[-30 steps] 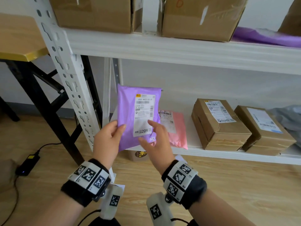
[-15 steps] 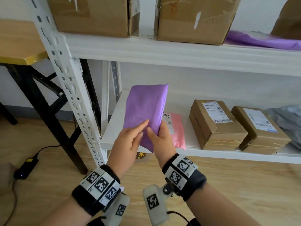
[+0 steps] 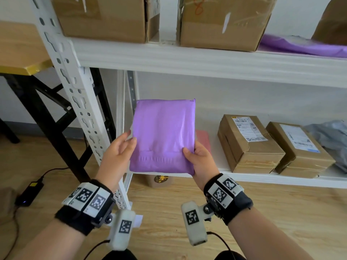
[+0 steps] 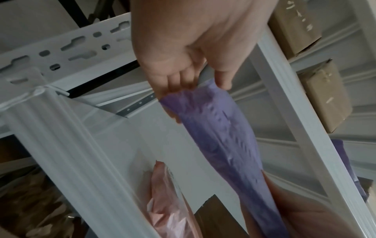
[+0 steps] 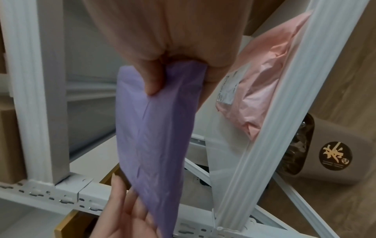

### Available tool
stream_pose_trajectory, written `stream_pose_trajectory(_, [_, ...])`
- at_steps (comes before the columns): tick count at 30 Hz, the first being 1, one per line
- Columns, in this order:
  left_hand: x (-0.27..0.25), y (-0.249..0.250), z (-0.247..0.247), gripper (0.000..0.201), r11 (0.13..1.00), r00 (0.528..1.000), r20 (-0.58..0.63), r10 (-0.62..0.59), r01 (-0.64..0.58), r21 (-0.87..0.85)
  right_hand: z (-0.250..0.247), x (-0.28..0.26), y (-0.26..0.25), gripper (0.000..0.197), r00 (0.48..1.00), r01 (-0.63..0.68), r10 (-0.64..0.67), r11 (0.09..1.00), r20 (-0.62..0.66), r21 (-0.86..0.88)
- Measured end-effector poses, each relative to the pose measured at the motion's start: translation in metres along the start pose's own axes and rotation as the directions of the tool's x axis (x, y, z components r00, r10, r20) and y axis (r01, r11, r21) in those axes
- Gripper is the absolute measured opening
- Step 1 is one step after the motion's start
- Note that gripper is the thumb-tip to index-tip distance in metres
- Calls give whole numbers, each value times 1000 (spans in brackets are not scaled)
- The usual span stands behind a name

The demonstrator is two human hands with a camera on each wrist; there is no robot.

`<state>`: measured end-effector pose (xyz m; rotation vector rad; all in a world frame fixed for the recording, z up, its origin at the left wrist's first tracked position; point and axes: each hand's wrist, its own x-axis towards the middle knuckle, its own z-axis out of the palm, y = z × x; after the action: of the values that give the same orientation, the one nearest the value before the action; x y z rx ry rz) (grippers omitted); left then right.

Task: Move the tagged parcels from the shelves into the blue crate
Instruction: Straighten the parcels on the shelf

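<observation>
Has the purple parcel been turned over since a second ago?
Yes. The purple parcel was label-side up then; now its plain back faces the head camera, held in front of the lower shelf by the left hand and right hand.

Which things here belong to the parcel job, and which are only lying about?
Job:
- purple mailer, held by left hand and right hand
- pink mailer, on the lower shelf
- two labelled cardboard boxes, same shelf

Lying about:
- power adapter on the floor
- brown tub under the shelf
</observation>
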<state>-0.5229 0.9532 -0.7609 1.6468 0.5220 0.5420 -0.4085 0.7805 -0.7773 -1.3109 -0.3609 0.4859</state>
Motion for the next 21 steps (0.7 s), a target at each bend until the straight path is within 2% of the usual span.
stream_pose_trajectory(3, [-1,-1,2,24,999,999,44,-14,15,-30,-1,-2,2,27,999,-5,3,999,52,42])
stream_pose_trajectory(5, [1,-4,4,16,1000,1000,27,-11,11,-10,-3,-3,4,28,997,-21,16,998,78,64])
stream_pose_trajectory(18, [2,-11,11,15,998,1000,-3,20,-20,57,-9,-2,11,29,995,-7,-6,991,98,132])
stream_pose_trajectory(19, [2,-12,11,17,997,1000,-4,20,-19,72,-8,-2,12,28,996,5,-14,994,83,109])
stream_pose_trajectory(21, [2,-12,12,34,996,1000,0,20,-20,89,-5,-2,14,25,999,42,-42,999,25,21])
